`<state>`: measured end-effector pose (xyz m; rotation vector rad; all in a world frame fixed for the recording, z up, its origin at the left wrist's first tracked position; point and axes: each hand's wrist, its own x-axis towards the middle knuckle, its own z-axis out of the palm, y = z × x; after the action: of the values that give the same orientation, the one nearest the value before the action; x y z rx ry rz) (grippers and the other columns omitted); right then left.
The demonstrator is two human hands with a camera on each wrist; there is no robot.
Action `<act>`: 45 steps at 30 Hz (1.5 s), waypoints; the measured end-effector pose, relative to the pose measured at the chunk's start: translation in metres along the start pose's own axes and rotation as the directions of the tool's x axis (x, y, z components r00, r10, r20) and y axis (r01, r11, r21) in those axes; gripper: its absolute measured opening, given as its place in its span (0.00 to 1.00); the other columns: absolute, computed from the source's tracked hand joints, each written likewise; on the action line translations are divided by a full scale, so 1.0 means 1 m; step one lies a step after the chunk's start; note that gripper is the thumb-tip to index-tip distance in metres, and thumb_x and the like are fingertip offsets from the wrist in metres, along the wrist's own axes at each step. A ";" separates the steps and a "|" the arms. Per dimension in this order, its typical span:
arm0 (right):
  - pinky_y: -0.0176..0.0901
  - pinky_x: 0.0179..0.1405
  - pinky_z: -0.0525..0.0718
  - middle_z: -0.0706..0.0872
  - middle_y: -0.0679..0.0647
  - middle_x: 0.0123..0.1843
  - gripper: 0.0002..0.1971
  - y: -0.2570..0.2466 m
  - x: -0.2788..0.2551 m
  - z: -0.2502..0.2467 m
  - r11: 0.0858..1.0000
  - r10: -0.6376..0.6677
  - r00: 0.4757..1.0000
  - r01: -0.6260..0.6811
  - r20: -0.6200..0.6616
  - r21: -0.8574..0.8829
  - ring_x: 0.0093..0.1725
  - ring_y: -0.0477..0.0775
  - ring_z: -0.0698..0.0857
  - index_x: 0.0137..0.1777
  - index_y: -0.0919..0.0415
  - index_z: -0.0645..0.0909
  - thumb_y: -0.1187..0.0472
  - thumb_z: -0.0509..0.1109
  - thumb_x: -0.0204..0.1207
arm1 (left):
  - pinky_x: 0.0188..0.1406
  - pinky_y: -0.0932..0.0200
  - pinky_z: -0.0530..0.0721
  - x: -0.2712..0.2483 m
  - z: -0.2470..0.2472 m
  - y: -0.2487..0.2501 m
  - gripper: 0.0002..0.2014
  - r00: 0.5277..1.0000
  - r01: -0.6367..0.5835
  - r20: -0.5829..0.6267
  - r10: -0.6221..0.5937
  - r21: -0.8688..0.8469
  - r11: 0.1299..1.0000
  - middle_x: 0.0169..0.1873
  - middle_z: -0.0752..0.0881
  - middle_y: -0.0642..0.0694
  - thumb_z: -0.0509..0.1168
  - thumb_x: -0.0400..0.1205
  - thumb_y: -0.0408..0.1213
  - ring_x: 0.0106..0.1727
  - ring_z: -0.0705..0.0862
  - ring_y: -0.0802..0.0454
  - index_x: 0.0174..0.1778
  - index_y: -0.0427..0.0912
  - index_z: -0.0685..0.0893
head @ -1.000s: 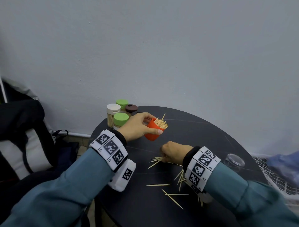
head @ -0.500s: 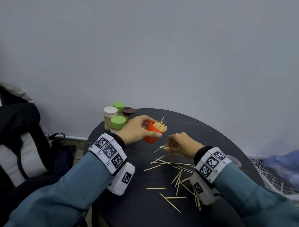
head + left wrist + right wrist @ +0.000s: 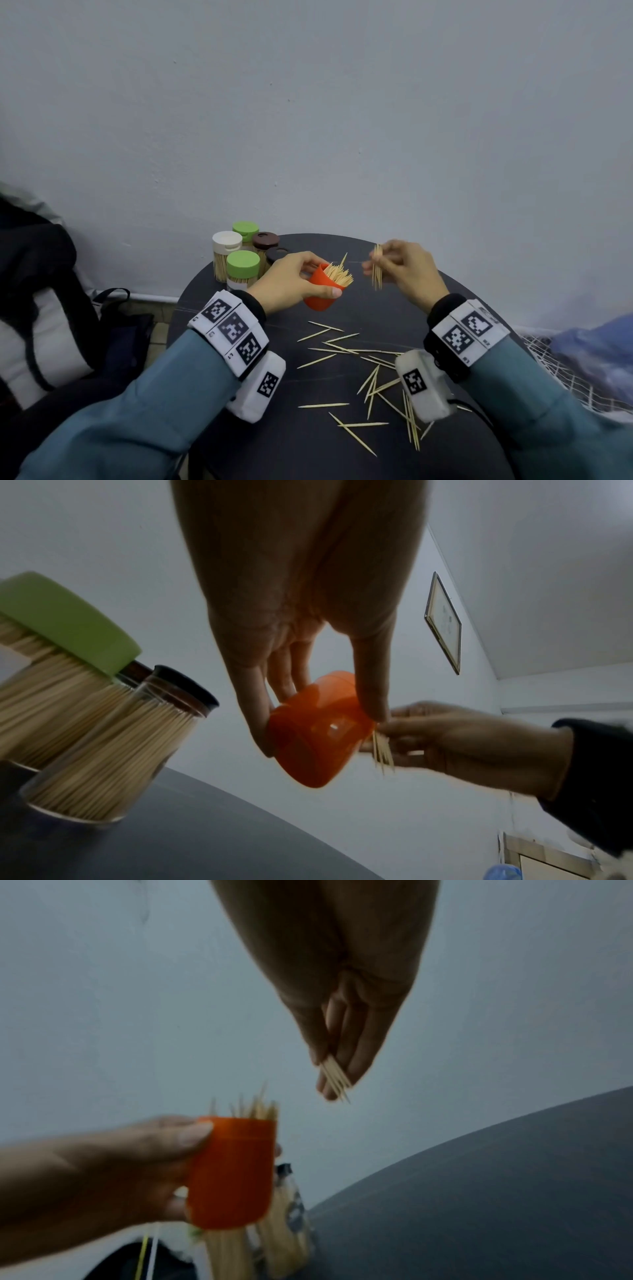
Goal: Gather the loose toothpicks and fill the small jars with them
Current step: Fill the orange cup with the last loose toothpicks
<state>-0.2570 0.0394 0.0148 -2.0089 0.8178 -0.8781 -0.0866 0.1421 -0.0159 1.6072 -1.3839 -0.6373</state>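
My left hand (image 3: 291,284) grips a small orange jar (image 3: 320,291) (image 3: 315,731) (image 3: 232,1172) above the round black table (image 3: 274,445), tilted to the right, with toothpicks (image 3: 337,274) sticking out of its mouth. My right hand (image 3: 400,267) is raised just right of the jar and pinches a small bundle of toothpicks (image 3: 376,270) (image 3: 335,1080) held roughly upright. Several loose toothpicks (image 3: 373,380) lie scattered on the table below both hands.
Several capped jars packed with toothpicks stand at the table's back left: green lids (image 3: 243,263), a white lid (image 3: 226,241), brown lids (image 3: 265,240). A dark bag (image 3: 41,308) sits left of the table and a white wire basket (image 3: 561,377) on the right.
My right hand picked toothpicks off the table, rose and moved up beside the orange jar, now holding them upright. The left hand kept the jar almost still.
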 end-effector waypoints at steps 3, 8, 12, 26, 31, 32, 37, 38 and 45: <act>0.40 0.46 0.88 0.89 0.58 0.42 0.05 -0.016 0.000 0.005 0.981 -0.089 0.981 0.116 -0.170 0.157 0.42 0.49 0.90 0.48 0.65 0.78 0.64 0.63 0.82 | 0.60 0.61 0.79 0.001 0.002 -0.001 0.27 1.000 0.005 0.002 -0.005 0.003 1.000 0.58 0.82 0.49 0.77 0.70 0.43 0.60 0.81 0.53 0.64 0.45 0.79; 0.23 0.47 0.78 0.91 0.47 0.44 0.06 -0.022 -0.005 0.029 0.978 -0.137 0.975 0.161 -0.177 0.129 0.47 0.41 0.88 0.49 0.61 0.77 0.58 0.63 0.82 | 0.59 0.61 0.80 0.003 0.003 -0.002 0.27 1.000 0.006 0.001 -0.006 -0.049 0.999 0.58 0.85 0.46 0.78 0.69 0.42 0.59 0.82 0.53 0.63 0.43 0.80; 0.17 0.43 0.76 0.89 0.47 0.52 0.08 -0.013 -0.011 0.042 0.986 -0.103 0.991 0.114 -0.087 0.122 0.50 0.35 0.85 0.53 0.60 0.79 0.56 0.63 0.82 | 0.59 0.62 0.79 0.003 0.002 -0.001 0.25 1.000 -0.005 -0.029 0.003 -0.077 0.997 0.57 0.86 0.46 0.78 0.70 0.40 0.58 0.83 0.53 0.62 0.42 0.81; 0.45 0.78 0.65 0.77 0.49 0.72 0.20 -0.013 -0.021 0.050 0.991 -0.099 0.978 0.114 0.183 -0.074 0.74 0.45 0.71 0.75 0.53 0.72 0.53 0.50 0.86 | 0.56 0.61 0.79 0.000 -0.003 -0.003 0.24 0.998 -0.001 -0.063 -0.003 -0.070 0.998 0.53 0.85 0.47 0.78 0.70 0.40 0.57 0.83 0.52 0.61 0.41 0.80; 0.28 0.74 0.60 0.71 0.48 0.77 0.20 -0.018 -0.018 0.047 0.990 -0.095 0.981 0.111 0.171 -0.087 0.73 0.38 0.67 0.77 0.53 0.67 0.55 0.51 0.87 | 0.63 0.60 0.78 -0.001 -0.006 -0.003 0.25 0.996 0.002 -0.085 -0.007 -0.057 0.998 0.55 0.85 0.46 0.78 0.70 0.40 0.59 0.82 0.53 0.61 0.42 0.80; 0.22 0.69 0.61 0.70 0.48 0.78 0.21 -0.019 -0.018 0.047 0.991 -0.082 0.974 0.101 0.211 -0.085 0.74 0.37 0.67 0.78 0.54 0.67 0.55 0.51 0.87 | 0.63 0.59 0.78 -0.001 -0.006 -0.004 0.25 0.996 0.006 -0.085 -0.011 -0.054 0.999 0.56 0.85 0.46 0.78 0.70 0.40 0.59 0.82 0.53 0.61 0.42 0.80; 0.42 0.79 0.55 0.64 0.44 0.80 0.22 -0.015 -0.019 0.047 0.992 -0.087 0.971 0.105 0.224 -0.071 0.77 0.38 0.62 0.80 0.49 0.61 0.51 0.49 0.86 | 0.60 0.60 0.77 -0.003 -0.010 -0.003 0.27 0.995 0.025 -0.096 -0.032 -0.067 0.997 0.57 0.83 0.46 0.77 0.70 0.40 0.60 0.80 0.53 0.64 0.41 0.79; 0.36 0.74 0.59 0.67 0.45 0.79 0.22 -0.015 -0.017 0.046 0.995 -0.078 0.980 0.089 0.183 -0.053 0.74 0.37 0.64 0.79 0.50 0.62 0.51 0.48 0.86 | 0.58 0.61 0.77 -0.004 -0.011 -0.002 0.27 0.994 0.029 -0.103 -0.036 -0.070 0.997 0.57 0.82 0.47 0.77 0.71 0.40 0.59 0.80 0.53 0.64 0.41 0.78; 0.45 0.74 0.69 0.71 0.53 0.76 0.35 0.002 -0.005 0.037 0.701 0.396 0.743 0.135 0.540 -0.700 0.75 0.54 0.70 0.77 0.58 0.65 0.49 0.73 0.73 | 0.54 0.61 0.77 -0.008 -0.016 -0.001 0.28 0.987 0.038 -0.153 -0.051 -0.086 0.996 0.58 0.81 0.46 0.77 0.71 0.40 0.60 0.79 0.53 0.66 0.41 0.77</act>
<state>-0.2309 0.0570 -0.0056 -2.6065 0.9333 0.3803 -0.0748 0.1542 -0.0108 1.5906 -1.1967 -0.5758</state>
